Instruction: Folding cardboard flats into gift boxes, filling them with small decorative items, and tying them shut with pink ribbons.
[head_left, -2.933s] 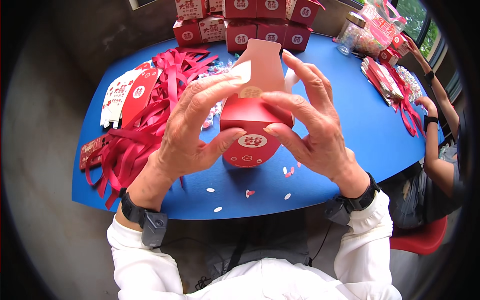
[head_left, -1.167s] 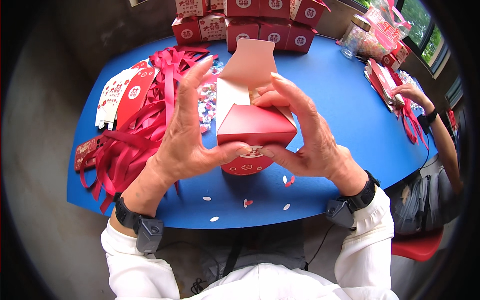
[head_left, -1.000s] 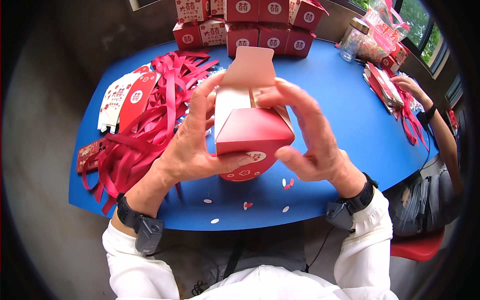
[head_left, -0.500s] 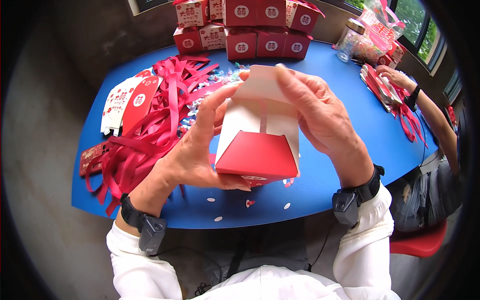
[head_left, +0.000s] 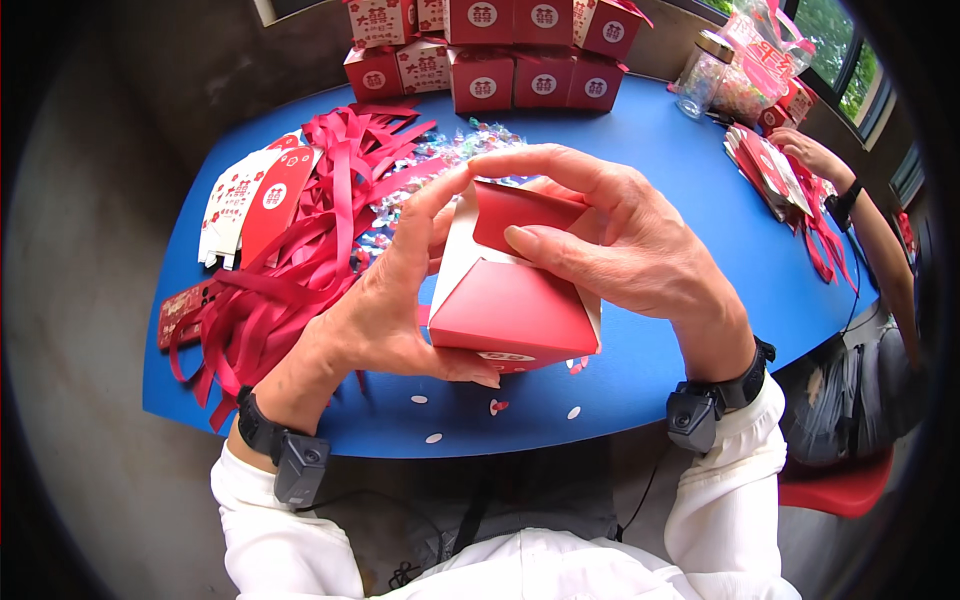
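Blue worktop point(head_left: 660, 150), strewn with red ribbons point(head_left: 300, 250) and wrapped sweets point(head_left: 440, 160); finished boxes point(head_left: 480, 50) stacked at far edge. Red paper box point(head_left: 510, 305) held above worktop, cradled underneath by left hand point(head_left: 385, 300), fingers clamped around it to steady. Right hand point(head_left: 630, 250) fingers clamped on top flap, pressing it inward.

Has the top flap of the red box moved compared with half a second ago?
Yes. The red box flap, then standing open toward the stacked red boxes, is now folded down toward the person under the right hand.
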